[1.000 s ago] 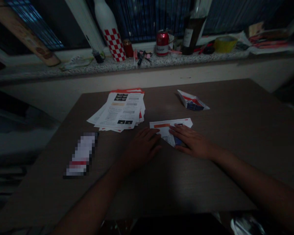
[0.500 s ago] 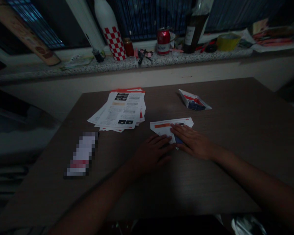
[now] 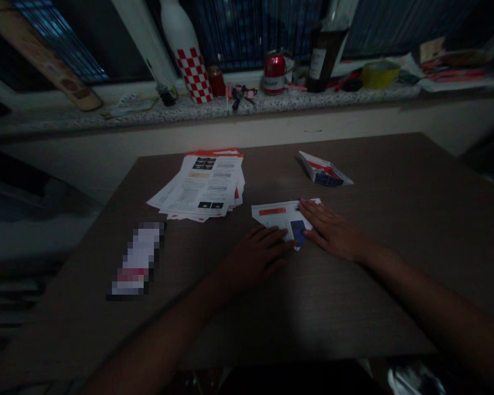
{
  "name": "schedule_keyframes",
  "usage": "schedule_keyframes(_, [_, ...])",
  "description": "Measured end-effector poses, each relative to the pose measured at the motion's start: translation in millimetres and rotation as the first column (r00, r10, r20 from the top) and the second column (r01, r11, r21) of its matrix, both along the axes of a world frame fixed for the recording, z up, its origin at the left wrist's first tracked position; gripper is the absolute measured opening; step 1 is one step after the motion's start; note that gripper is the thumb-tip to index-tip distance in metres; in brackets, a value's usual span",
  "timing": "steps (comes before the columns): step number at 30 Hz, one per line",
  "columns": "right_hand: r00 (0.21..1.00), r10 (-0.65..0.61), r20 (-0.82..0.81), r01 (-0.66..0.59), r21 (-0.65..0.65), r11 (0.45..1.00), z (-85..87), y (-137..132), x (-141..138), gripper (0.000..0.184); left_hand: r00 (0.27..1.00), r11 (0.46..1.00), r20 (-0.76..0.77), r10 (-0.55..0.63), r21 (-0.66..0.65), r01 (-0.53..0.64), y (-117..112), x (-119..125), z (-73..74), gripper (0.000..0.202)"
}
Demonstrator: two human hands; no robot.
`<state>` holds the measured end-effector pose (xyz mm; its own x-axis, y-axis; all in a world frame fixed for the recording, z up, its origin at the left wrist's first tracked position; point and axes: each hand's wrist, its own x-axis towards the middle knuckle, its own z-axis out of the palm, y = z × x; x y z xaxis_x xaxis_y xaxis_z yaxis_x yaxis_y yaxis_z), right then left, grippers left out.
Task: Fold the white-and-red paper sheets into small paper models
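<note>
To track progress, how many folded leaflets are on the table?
2: one leaflet under the left hand and right hand, and another leaflet farther right. The stack may hide more.

A stack of printed leaflets (image 3: 201, 184) and a folded leaflet (image 3: 323, 170) are being kept on the table (image 3: 374, 164), near a pixelated object (image 3: 138, 259), while a red-checked white bottle (image 3: 191, 74), a red can (image 3: 274, 73), a dark glass bottle (image 3: 323, 55) and a yellow tape roll (image 3: 379, 74) are being held along the granite windowsill (image 3: 177, 112).
</note>
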<state>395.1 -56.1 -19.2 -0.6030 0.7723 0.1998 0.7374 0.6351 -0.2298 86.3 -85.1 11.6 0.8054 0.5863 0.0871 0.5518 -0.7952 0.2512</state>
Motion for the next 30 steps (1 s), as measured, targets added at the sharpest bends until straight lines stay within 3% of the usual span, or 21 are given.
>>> schedule_keyframes(13, [1.0, -0.022, -0.013, 0.022, -0.001, 1.0, -2.5, -0.4, -1.1, 0.073, 1.0, 1.0, 0.017, -0.015, 0.009, 0.015, 2.4, -0.4, -1.0, 0.049])
schedule_keyframes(26, [0.999, -0.033, -0.02, 0.034, 0.053, 0.998, 17.0, 2.8, -14.6, 0.052, 0.991, 0.992, 0.074, 0.115, 0.038, -0.118, 7.7, 0.2, 9.9, 0.039])
schedule_keyframes(30, [0.998, -0.051, -0.034, 0.052, 0.05, 0.997, 19.7, 1.1, -17.0, 0.054, 0.994, 0.995, 0.083, 0.076, 0.054, -0.081, 6.6, 0.4, 9.0, 0.038])
